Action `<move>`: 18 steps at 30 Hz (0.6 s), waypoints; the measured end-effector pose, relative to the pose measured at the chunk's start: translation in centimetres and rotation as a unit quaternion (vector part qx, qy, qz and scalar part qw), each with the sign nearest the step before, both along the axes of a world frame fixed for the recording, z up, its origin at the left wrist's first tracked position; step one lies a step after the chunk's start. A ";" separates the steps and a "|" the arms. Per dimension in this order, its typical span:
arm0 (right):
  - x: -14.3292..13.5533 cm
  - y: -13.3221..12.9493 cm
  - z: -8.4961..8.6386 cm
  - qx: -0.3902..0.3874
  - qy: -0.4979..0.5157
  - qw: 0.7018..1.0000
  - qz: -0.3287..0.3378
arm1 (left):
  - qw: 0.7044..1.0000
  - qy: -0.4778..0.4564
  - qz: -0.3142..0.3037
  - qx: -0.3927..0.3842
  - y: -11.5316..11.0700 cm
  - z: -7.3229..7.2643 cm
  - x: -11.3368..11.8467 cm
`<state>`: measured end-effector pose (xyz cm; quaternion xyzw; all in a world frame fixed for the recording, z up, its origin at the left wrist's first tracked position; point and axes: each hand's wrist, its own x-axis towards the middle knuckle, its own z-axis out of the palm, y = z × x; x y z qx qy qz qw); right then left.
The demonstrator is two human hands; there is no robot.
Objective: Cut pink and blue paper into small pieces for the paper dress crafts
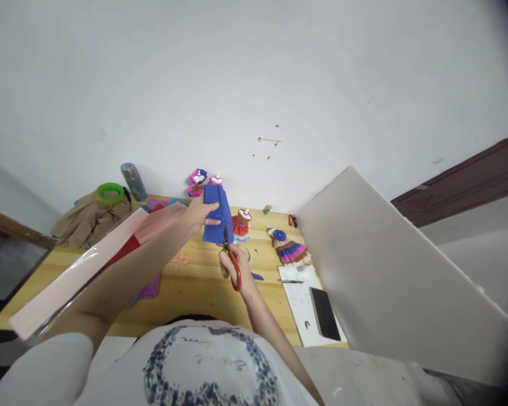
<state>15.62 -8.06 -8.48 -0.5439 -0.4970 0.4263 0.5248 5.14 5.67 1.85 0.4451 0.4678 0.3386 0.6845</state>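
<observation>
Left hand (198,217): closed on the blue paper (212,194), fingers spread across its front; hard to tell about the thumb.
Blue paper: raised above the tabletop (195,299), at 11 o'clock from the scissors (238,277), apparently layered; liable to slip or buckle under uneven pinching, giving a slanted or ragged edge.
Right hand (246,272): wrapped round the scissors, blades at the paper's lower right; too small to tell the blade gap.
Scissors: aimed near 12 o'clock, close to the left fingers; could nick a fingertip through a long, fast snip or a sudden slip of the paper.
Red doll (240,226): upright at 1 o'clock from the scissors, just beside the paper in view; could topple or tear from a wide swing of the blades.
Pink sheets (88,270): at 9 o'clock, beside the left forearm; could crease or slide from a careless elbow.
Blue scrap (257,277): at 4 o'clock, loose; easy to sweep aside with the right wrist.
</observation>
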 end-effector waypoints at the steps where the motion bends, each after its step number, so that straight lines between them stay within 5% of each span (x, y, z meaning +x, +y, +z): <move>1: -0.1 0.0 0.0 0.003 0.012 1.000 0.008 | 1.000 0.003 0.003 0.003 0.0 0.0 0.1; 9: -0.6 0.2 -0.1 0.016 0.078 0.997 0.019 | 0.998 0.032 0.021 0.044 0.1 0.1 0.3; 18: -0.7 0.4 1.4 0.013 -0.069 0.997 -0.021 | 1.000 0.019 0.001 0.020 0.1 0.6 0.0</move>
